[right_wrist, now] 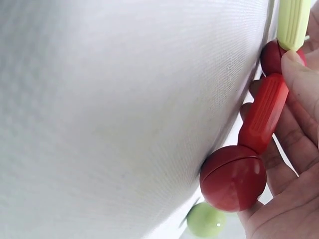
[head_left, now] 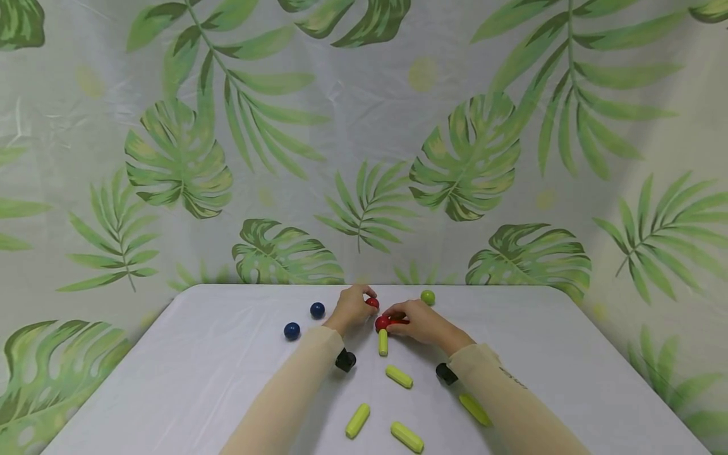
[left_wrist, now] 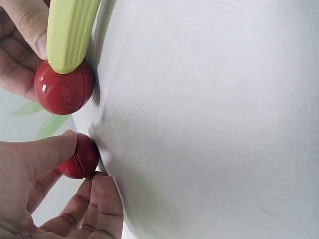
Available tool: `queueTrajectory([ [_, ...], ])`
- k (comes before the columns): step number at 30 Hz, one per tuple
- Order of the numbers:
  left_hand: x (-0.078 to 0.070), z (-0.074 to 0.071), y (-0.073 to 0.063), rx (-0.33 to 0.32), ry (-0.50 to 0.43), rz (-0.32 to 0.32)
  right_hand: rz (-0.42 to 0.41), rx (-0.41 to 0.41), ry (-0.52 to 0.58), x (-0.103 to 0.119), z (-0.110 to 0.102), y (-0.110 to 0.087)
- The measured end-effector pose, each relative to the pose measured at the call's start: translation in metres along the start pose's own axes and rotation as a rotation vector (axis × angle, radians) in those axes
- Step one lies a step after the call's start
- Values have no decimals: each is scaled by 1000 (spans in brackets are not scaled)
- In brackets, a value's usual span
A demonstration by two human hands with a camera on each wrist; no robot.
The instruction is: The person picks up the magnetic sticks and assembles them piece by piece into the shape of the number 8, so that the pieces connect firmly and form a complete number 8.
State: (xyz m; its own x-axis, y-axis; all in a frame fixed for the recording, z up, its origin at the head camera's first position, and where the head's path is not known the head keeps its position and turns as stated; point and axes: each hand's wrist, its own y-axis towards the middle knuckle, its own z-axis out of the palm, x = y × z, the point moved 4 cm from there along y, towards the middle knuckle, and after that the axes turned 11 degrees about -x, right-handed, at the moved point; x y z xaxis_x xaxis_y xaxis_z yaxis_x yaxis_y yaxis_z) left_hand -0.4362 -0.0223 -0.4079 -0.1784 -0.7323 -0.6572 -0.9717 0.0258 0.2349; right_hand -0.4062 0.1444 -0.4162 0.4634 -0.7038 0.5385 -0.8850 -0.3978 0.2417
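Observation:
Near the table's far edge, my left hand (head_left: 354, 306) pinches a red ball (left_wrist: 85, 157) between thumb and fingers. Just to its right, my right hand (head_left: 421, 321) holds a joined piece: a red ball (head_left: 383, 323) with a yellow-green ridged rod (head_left: 383, 343) running from it toward me. A red rod (right_wrist: 264, 113) also leads from that ball, and a further red ball (right_wrist: 233, 178) sits at its other end beside the palm. In the right wrist view, the thumb presses on the ball by the yellow-green rod. The head view hides the further red ball under the hand.
Two blue balls (head_left: 317, 310) lie left of the left hand. A green ball (head_left: 428, 297) lies behind the right hand. Several loose yellow-green rods (head_left: 399, 376) are scattered nearer me, one beside the right sleeve. A leaf-patterned sheet (head_left: 364, 126) hangs behind the white table (head_left: 199, 354).

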Motion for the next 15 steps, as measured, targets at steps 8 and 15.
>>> queueTrajectory([
  [8, 6, 1, 1, -27, -7, 18, 4, 5, -4, 0, 1, 2],
  [15, 0, -8, -9, -9, -14, 41, 19, 2, -19, -3, 2, 4],
])
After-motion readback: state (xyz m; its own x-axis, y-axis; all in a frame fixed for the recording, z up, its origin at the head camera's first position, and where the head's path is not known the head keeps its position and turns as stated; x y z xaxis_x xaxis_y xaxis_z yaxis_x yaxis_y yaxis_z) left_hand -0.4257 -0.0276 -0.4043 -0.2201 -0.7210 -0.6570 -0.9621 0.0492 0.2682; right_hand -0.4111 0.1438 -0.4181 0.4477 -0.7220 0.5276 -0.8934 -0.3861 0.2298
